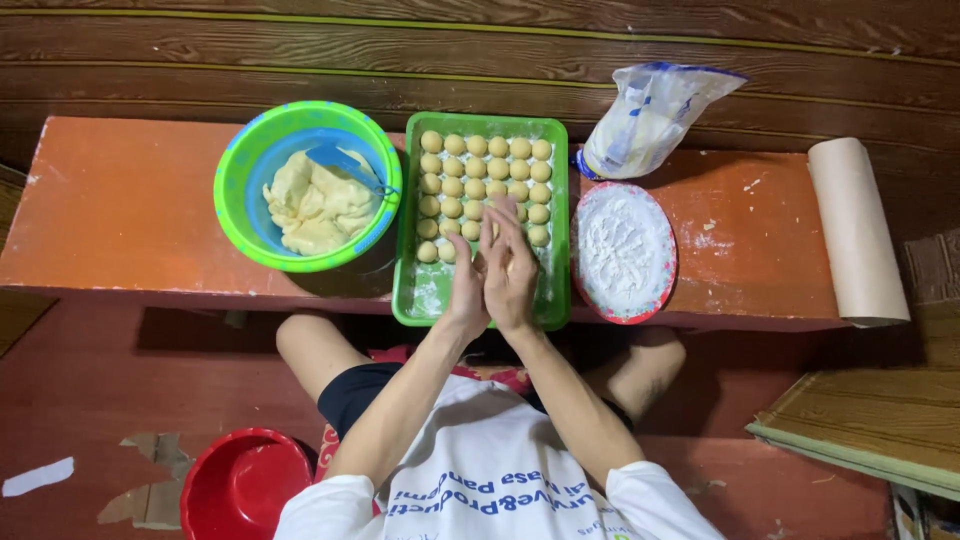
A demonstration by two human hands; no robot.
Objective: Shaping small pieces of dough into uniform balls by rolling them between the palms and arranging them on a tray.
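Note:
My left hand [466,282] and my right hand [510,262] are pressed palm to palm above the near end of a green tray [556,262]. Whatever lies between the palms is hidden. Several rows of small pale dough balls [484,178] fill the far part of the tray. A green and blue bowl [240,168] left of the tray holds a lump of soft yellow dough [312,205]. A red-rimmed plate of white flour [622,250] sits right of the tray.
All stand on a low orange bench [120,205]. A clear bag of flour [648,118] lies behind the plate, a brown paper roll [856,232] at the bench's right end. A red bowl [242,486] sits on the floor by my left knee.

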